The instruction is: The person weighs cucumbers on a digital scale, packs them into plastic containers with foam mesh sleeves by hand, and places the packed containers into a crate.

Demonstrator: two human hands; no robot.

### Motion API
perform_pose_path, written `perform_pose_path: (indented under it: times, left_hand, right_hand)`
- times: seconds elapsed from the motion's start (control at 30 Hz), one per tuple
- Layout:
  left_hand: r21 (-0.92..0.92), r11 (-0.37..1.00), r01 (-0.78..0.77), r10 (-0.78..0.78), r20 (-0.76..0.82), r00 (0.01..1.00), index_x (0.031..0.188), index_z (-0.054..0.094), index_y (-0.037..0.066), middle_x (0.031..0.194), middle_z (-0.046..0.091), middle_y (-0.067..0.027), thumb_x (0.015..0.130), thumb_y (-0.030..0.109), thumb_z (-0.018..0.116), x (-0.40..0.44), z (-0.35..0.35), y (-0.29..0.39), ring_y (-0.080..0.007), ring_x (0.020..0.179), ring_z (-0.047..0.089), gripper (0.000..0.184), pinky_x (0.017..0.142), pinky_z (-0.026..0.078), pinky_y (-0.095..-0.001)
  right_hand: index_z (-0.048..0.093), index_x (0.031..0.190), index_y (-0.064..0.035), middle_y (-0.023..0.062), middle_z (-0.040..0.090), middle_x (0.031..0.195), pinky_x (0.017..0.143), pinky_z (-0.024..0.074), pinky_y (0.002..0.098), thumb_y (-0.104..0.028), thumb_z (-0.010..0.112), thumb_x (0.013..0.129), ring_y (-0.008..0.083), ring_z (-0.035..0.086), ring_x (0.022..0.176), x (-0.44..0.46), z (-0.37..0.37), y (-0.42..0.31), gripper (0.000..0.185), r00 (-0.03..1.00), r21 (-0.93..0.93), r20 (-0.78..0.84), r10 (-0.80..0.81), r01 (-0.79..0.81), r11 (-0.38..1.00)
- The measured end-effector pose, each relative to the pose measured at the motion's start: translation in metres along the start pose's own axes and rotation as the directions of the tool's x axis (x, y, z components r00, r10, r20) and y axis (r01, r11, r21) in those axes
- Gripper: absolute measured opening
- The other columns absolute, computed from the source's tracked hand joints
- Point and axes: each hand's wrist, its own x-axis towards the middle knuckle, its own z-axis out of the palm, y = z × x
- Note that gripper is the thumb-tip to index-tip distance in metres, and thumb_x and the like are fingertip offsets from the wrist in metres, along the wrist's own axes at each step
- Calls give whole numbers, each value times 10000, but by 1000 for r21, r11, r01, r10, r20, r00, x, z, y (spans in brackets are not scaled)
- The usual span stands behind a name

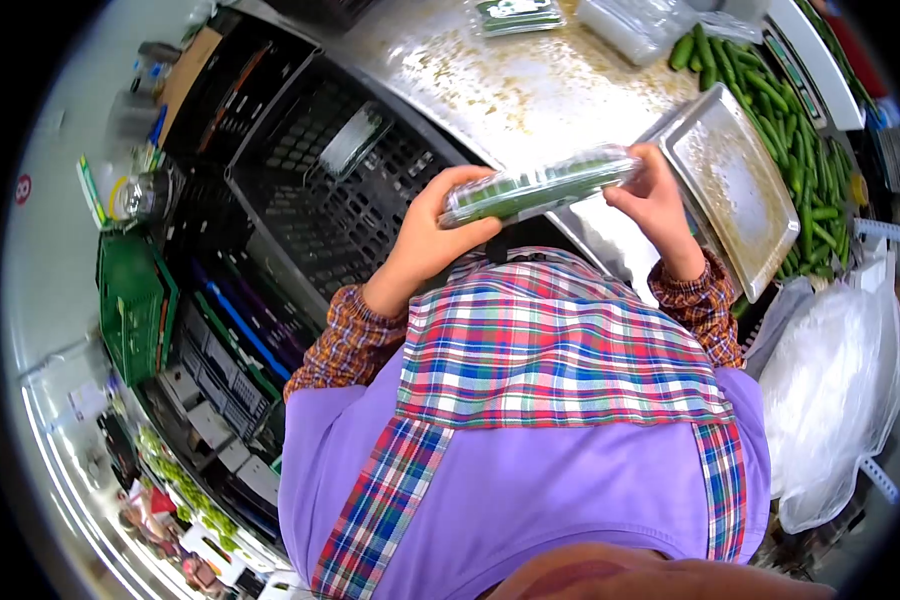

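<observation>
A pack of cucumbers (pixel 542 190) in shiny clear plastic is held level in front of my apron. Around its left end my left hand (pixel 438 232) is closed, thumb on the near side. My right hand (pixel 656 198) pinches the other end between thumb and fingers. Just left of the hands stands a black crate (pixel 262 200) with one wrapped pack (pixel 354 140) inside. Beyond them, a stained metal table (pixel 450 75) carries another wrapped pack (pixel 516 14) at its far side.
On the right, a metal tray (pixel 735 185) sits beside a large heap of loose cucumbers (pixel 805 160). Clear plastic packaging (pixel 635 25) lies at the back. A white plastic bag (pixel 830 400) hangs at right. Green crates (pixel 135 300) and stacked dark crates stand at left.
</observation>
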Motion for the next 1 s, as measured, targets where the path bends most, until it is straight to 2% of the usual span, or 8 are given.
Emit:
perform_pose_path:
  times: [0.1,0.2,0.37,0.47,0.6,0.63,0.83,1.0]
  left_hand:
    - [-263,953,151,-148,31,988,1309,369,-13,1282,468,-152,898,357,559,-31,0,-14,-242,1169,490,585,986,407,-372]
    - [-828,478,293,-214,214,953,1299,395,-8,1261,490,-179,908,565,414,-42,-4,-20,-257,1157,499,694,967,421,-373]
    - [-781,407,474,-427,296,855,1338,341,-61,1283,471,-243,959,514,305,-46,-46,-24,-270,1119,538,689,931,465,-369]
    - [-507,665,549,-312,479,820,1332,345,-72,1175,548,-242,973,468,309,-43,-47,15,-234,968,616,649,796,536,-301]
    - [-681,474,558,94,669,737,1292,402,-51,1050,608,-198,929,462,457,-15,-25,-28,-185,854,645,631,688,566,-251]
    - [-698,498,515,-172,503,847,1256,434,-50,1017,624,-185,908,435,516,-23,-32,-12,-174,801,656,603,664,574,-255]
    - [-132,769,626,-580,270,769,1181,497,-42,989,640,-114,923,362,538,22,-165,-44,-100,768,650,481,623,549,-225]
    - [611,365,702,-689,-330,645,1325,332,-141,1378,339,-313,735,628,634,56,-218,-81,-378,1303,336,1015,1047,296,-442]
  right_hand:
    - [449,935,-60,10,559,892,591,456,175,-103,731,776,51,535,736,-5,11,-11,327,977,-143,108,184,-167,975]
    - [444,918,-74,-6,548,881,615,446,192,-140,735,782,51,513,790,5,23,-8,328,989,-163,137,61,-38,986]
    - [475,939,-69,6,570,940,644,457,223,-172,751,752,71,541,832,21,62,-59,349,953,-435,260,156,-29,900]
    - [482,948,-71,44,604,1033,645,469,248,-174,751,751,114,569,869,38,81,-60,348,903,-311,419,-96,243,919]
    - [476,1067,-52,81,573,1175,762,482,261,-99,709,785,145,569,987,46,68,-69,369,842,-288,494,-216,392,874]
    - [460,1186,-51,87,554,1210,800,491,280,-61,669,809,178,574,1014,46,71,-71,431,873,-333,441,-210,376,865]
    - [418,1301,-65,93,554,1180,781,503,297,-96,625,853,187,577,998,23,37,-34,495,990,-413,135,30,28,910]
    - [436,1293,-54,93,559,1166,775,496,293,-111,630,854,180,583,969,-18,28,-24,483,988,-362,3,155,-143,921]
